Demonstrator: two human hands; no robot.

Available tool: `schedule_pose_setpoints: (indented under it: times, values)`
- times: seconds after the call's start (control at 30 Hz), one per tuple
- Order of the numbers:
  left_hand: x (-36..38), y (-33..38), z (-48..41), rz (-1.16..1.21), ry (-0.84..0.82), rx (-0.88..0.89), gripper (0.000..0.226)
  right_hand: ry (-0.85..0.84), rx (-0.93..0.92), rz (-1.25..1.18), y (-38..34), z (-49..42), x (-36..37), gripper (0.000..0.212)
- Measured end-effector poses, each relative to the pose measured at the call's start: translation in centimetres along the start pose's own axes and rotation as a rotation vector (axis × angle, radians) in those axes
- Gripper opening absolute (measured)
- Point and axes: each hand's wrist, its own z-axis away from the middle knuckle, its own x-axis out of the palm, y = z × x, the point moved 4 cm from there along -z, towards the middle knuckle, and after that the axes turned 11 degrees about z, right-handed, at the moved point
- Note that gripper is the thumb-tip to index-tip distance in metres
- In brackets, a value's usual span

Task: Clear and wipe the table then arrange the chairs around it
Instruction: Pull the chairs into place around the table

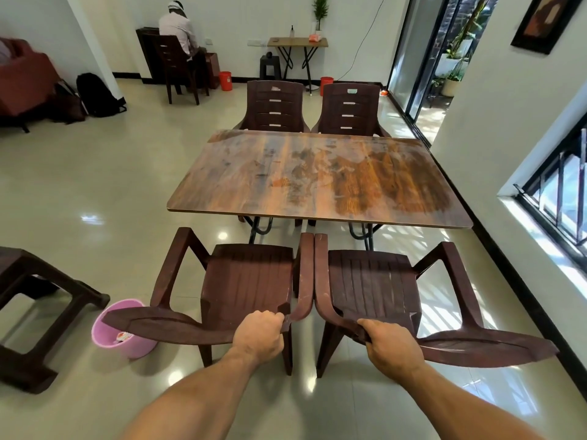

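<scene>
A bare wooden table (317,179) with damp streaks stands in the middle of the room. Two brown plastic chairs are side by side at its near edge, facing it. My left hand (259,336) grips the top of the left near chair's (251,281) backrest. My right hand (392,342) grips the backrest of the right near chair (371,284). Their inner armrests touch. Two more brown chairs, the far left chair (274,106) and the far right chair (349,111), are pushed in at the far side.
A pink bin (120,331) sits on the floor just left of the near left chair. A dark stool (35,309) stands at the far left. The wall and window run along the right. A person sits at a desk at the back, with backpacks (95,95) nearby.
</scene>
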Motion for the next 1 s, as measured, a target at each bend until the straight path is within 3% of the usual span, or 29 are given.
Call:
schedule_pose_setpoints:
  times: [0.53,0.63,0.8,1.0]
  values:
    - [-0.3,0.6,-0.2,0.063,0.010,-0.033,0.024,0.032,-0.037,-0.005,0.4,-0.5,0.7,0.027]
    - [-0.3,0.7,-0.3,0.084,-0.006,-0.035,0.027,0.012,-0.057,0.048,0.2,-0.5,0.8,0.036]
    - [0.1,0.5,-0.6,0.119,-0.071,0.028,0.059,0.009,-0.045,0.092,-0.2,-0.5,0.9,0.064]
    - [0.0,-0.2,-0.3,0.130,-0.034,0.040,0.067,0.054,-0.045,0.119,-2.2,-1.4,0.9,0.070]
